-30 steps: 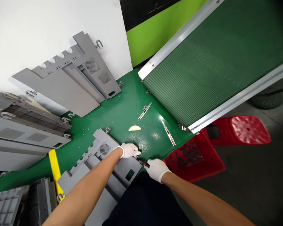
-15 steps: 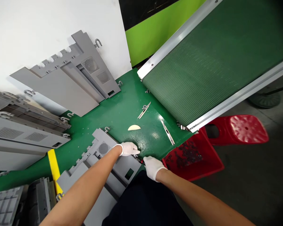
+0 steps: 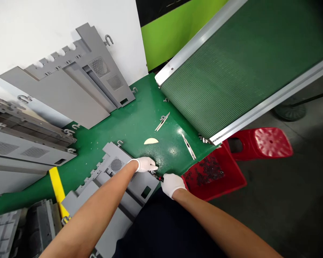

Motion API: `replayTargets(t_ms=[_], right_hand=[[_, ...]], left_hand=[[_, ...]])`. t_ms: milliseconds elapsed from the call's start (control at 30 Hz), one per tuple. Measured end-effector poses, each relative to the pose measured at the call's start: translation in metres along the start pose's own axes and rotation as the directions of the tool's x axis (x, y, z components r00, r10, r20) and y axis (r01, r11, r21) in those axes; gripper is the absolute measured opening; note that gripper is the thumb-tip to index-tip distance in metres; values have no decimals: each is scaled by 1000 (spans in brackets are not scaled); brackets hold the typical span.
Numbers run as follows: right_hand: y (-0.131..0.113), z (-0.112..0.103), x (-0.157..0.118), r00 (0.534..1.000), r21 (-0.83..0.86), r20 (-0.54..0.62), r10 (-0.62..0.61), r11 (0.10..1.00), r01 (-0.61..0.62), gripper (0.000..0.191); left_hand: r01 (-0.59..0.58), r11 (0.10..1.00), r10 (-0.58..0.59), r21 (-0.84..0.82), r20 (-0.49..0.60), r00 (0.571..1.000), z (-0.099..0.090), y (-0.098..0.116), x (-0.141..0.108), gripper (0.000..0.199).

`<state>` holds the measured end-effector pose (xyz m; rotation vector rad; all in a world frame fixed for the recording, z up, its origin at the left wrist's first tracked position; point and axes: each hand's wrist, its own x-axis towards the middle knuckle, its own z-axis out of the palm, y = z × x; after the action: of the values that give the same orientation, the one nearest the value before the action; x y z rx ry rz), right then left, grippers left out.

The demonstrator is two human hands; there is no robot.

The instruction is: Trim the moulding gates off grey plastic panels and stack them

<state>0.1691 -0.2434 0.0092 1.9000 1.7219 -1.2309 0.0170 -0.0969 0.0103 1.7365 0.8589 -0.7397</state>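
A grey plastic panel (image 3: 134,195) with mesh grilles and slots lies on the green table in front of me, partly under my left forearm. My left hand (image 3: 145,164), in a white glove, is closed at the panel's far right edge, its fingertips by a small grey piece near the corner. In my gloved right hand (image 3: 172,184) is a hand tool with red and black handles, looking like nippers (image 3: 160,178). Its metal tip meets the panel edge just beside my left fingertips. The jaws are too small to make out.
Similar grey panels with hook-shaped bits lean at the left (image 3: 97,96). Two knives (image 3: 188,147) and a cream half-round piece (image 3: 151,141) lie on the green table (image 3: 118,125). A conveyor (image 3: 218,75) rises at right, above a red bin (image 3: 231,182) of dark scraps and a red stool (image 3: 271,143).
The whole view has shifted slightly, so the scene sits a little further left and up. Both hands stay together at the panel edge, with the tool still in my right hand.
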Motion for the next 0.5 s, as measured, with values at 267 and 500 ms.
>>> replayTargets(t_ms=[267,500], right_hand=[[11,-21,13,998,4,39,-44,999,44,25],[35,-30,-20,996,259,-46,72,964,-58,28]], left_hand=[[16,997,-18,-71,-32,999,0,-6,3,39],[-38,979,-39,-200,-364,931,-2,44,-1,58]])
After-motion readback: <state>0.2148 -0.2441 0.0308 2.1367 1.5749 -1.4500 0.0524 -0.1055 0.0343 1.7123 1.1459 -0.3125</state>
